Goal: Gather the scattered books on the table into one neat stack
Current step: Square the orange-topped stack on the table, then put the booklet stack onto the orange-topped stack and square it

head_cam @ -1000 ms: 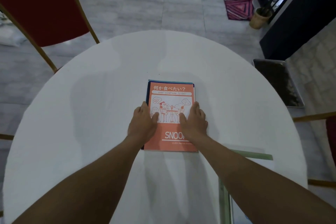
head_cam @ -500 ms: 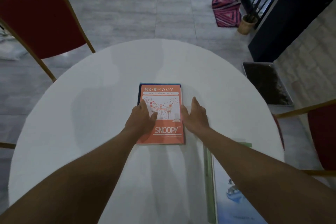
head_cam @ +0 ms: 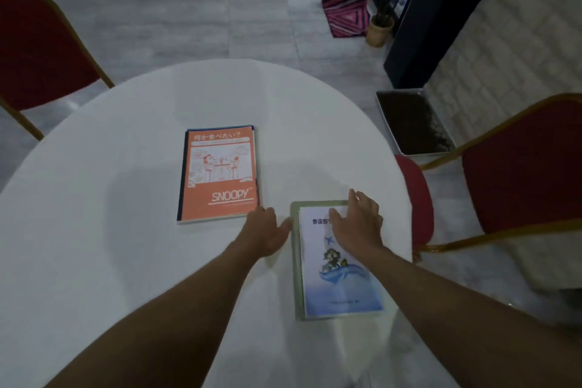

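An orange Snoopy book (head_cam: 219,173) lies face up on the round white table (head_cam: 110,230), on top of a small stack whose blue edges show at its top and left. To its right lies a white and blue booklet with a green border (head_cam: 338,280). My right hand (head_cam: 357,224) rests flat on the booklet's upper part, fingers spread. My left hand (head_cam: 266,230) lies open on the table between the two, its fingertips at the booklet's left edge and its knuckles near the stack's front right corner.
A red chair with a gold frame (head_cam: 37,53) stands at the far left, another red chair (head_cam: 516,173) at the right close to the table's edge. On the floor lie a dark tray (head_cam: 412,123), a potted plant (head_cam: 379,28) and a pink patterned cloth (head_cam: 345,11).
Both hands have left the orange book's stack and moved right to the green-bordered booklet. The view has swung right, so the whole booklet now shows.
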A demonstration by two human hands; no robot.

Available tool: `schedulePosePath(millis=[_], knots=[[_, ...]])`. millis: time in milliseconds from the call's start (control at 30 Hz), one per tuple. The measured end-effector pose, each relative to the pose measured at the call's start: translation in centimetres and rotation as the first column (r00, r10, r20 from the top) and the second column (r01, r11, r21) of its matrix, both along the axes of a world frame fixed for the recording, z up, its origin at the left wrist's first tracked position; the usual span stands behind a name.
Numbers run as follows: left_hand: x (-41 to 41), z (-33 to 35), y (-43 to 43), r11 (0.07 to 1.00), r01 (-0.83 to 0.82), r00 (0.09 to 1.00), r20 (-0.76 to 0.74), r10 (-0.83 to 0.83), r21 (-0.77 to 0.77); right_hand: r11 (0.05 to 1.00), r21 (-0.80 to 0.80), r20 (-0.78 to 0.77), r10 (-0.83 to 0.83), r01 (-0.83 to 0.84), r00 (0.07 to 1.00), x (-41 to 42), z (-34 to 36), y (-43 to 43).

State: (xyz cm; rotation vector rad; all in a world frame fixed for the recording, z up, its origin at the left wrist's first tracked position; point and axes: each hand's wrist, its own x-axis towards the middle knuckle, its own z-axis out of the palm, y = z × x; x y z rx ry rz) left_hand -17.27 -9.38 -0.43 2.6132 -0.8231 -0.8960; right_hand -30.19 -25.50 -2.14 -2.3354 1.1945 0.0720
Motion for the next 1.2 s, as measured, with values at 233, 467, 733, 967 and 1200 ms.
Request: schedulePosePath(millis=[233, 467, 733, 967, 1200], knots=[[-5.9, -1.9, -1.8, 0.998, -0.009, 0.996, -0.083, 0.015, 0.067, 0.981, 0.123, -0.093, -0.138, 0.149, 0.986, -5.9, -2.3, -0.6], [-6.9, -2.0, -2.6, 0.963, -0.27, 0.954, -0.139, 0.264, -0.026, 0.929, 0.265, -0.021, -0.261, 0.257, 0.965, -6.1, -2.8, 0.2], [-5.6, -1.5, -1.3, 0.844, -0.493, 0.839, -0.373, 0.397, -0.21, 0.876, 0.409, 0.123, -0.329, 0.254, 0.936, -4.1, -2.3, 1.1], [-0.6, 1.8, 1.3, 0.748, -0.512, 0.849, -0.379, 0.367, -0.423, 0.868, 0.468, 0.196, -0.283, 0.164, 0.939, 1.3, -0.9, 2.7], [7.2, 3.7, 3.6, 0.769, -0.474, 0.88, -0.258, 0.398, -0.429, 0.876, 0.467, 0.228, -0.25, 0.119, 0.941, 9.5, 0.9, 5.2]])
